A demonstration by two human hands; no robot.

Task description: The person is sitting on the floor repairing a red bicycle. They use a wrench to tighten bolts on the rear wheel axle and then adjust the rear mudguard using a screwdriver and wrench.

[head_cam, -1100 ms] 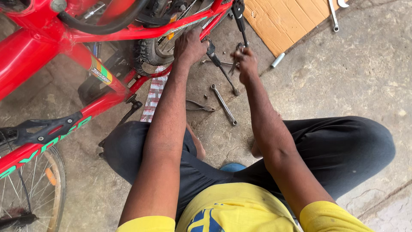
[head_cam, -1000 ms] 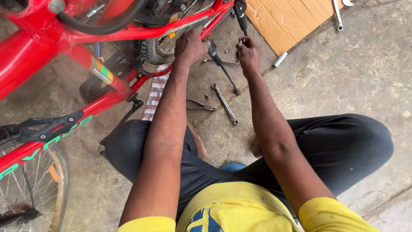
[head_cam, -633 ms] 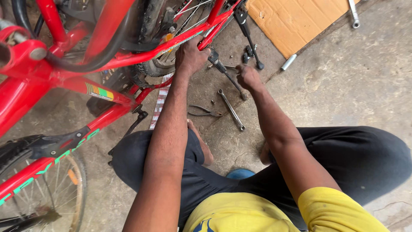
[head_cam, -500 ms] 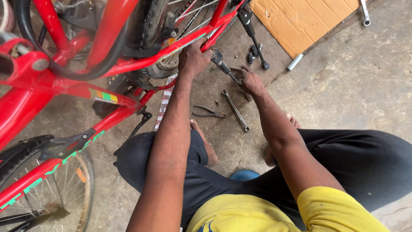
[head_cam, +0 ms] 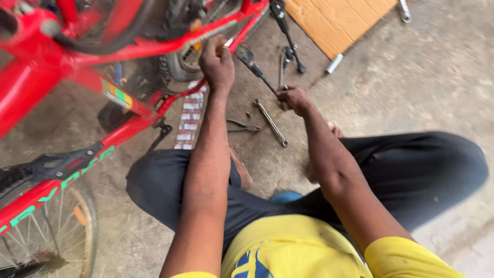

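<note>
So the person is sitting cross-legged on the concrete floor [head_cam: 411, 92] in a yellow shirt [head_cam: 309, 252] and dark trousers [head_cam: 432, 170], both arms reaching forward into the bike.

Closest to them, the right hand [head_cam: 294, 98] is now coming down to the ground, whereas a second ago it was up higher near the black kickstand [head_cam: 286, 28]. It's closing around the end of a dark long-handled tool [head_cam: 256, 69] that's slanting up toward the frame. Fingers are curled on the handle, so I'd call that a closed grip on it, though the motion blur is making the fingertips hard to read. Just beside that hand a silver wrench [head_cam: 271, 122] is lying flat on the floor, and a pair of pliers [head_cam: 244, 125] is sitting a bit to its left, both untouched.

Further out, the left hand [head_cam: 217, 63] is staying where it was, wrapped in a fist around the thin red tube [head_cam: 226, 49] of the bicycle [head_cam: 67, 77] next to the rear tyre [head_cam: 177, 64]. So it looks to me like it's steadying the frame while the other hand is switching to a tool.

Way back, a flat piece of cardboard [head_cam: 339, 18] is lying on the floor with a small silver socket [head_cam: 334, 64] right at its edge.
</note>
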